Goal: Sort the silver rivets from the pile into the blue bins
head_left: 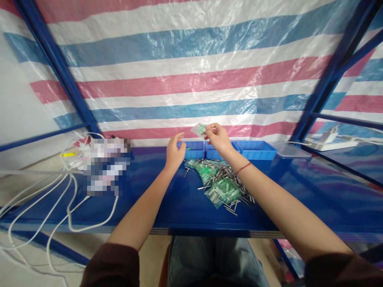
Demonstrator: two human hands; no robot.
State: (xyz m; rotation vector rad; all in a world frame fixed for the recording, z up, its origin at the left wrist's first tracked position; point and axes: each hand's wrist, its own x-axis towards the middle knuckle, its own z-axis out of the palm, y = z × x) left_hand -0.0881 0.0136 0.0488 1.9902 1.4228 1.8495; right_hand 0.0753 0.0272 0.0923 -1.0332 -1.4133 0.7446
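My right hand [219, 138] pinches a small clear plastic bag [198, 129] with a green patch, raised above the blue bins. To its left is my left hand [176, 149], thumb and fingers apart, with nothing seen in it. It is in front of the left blue bin [195, 150], apart from the bag. Below my hands lies a pile of loose metal screws or nails [229, 174]; I cannot tell which. Filled green-and-clear plastic bags [224, 192] lie on and beside that pile. My right forearm hides part of the pile and the middle bin [212, 153].
Another blue bin [254, 150] stands at the right of the row, beside a clear plastic lid [291, 150]. A power strip [330, 141] sits at the far right. White cables [72, 215] loop over the left of the blue table [143, 199]. Striped sheeting [191, 87] hangs behind.
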